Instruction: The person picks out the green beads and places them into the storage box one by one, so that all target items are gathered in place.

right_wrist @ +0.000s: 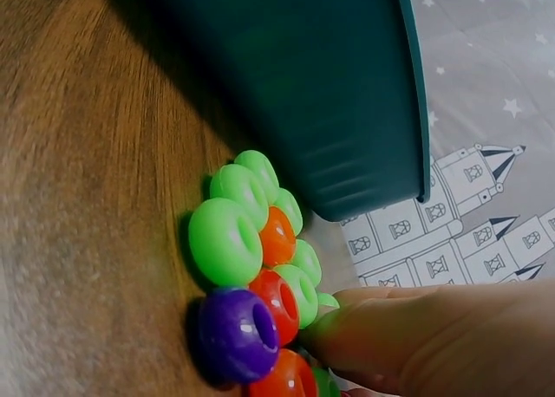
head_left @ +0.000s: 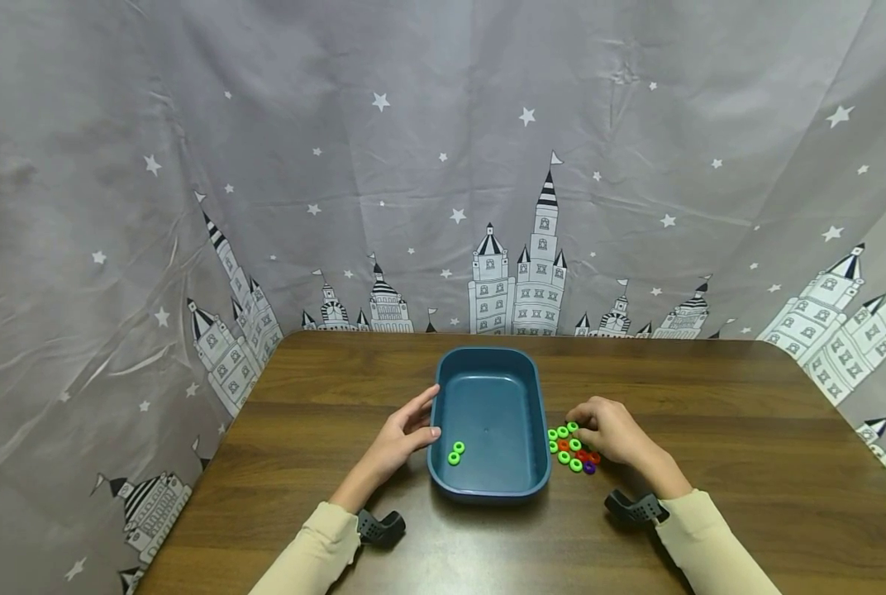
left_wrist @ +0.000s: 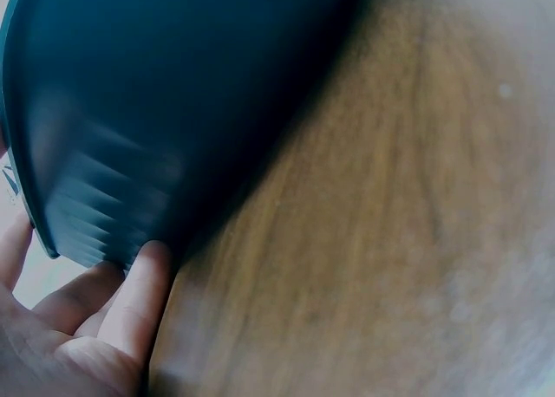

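Note:
A blue rectangular bin (head_left: 489, 492) sits on the wooden table with two green beads (head_left: 455, 453) inside. My left hand (head_left: 398, 438) lies along the bin's left side; its fingertips and thumb touch the rim and outer wall, fingers fairly straight. My right hand (head_left: 612, 430) is bent over a group of loose beads right of the bin, fingers curled, pinching a green bead (right_wrist: 328, 301) mostly hidden by the fingers. Around it lie several other green beads (right_wrist: 224, 243), some orange and red beads (right_wrist: 277, 303) and one purple bead (right_wrist: 238, 335).
Behind the wooden table (head_left: 733, 430) hangs a grey curtain (head_left: 413, 149) printed with castles and stars. Each wrist wears a black strap device (head_left: 380, 527). The bin's right wall stands close beside the loose beads.

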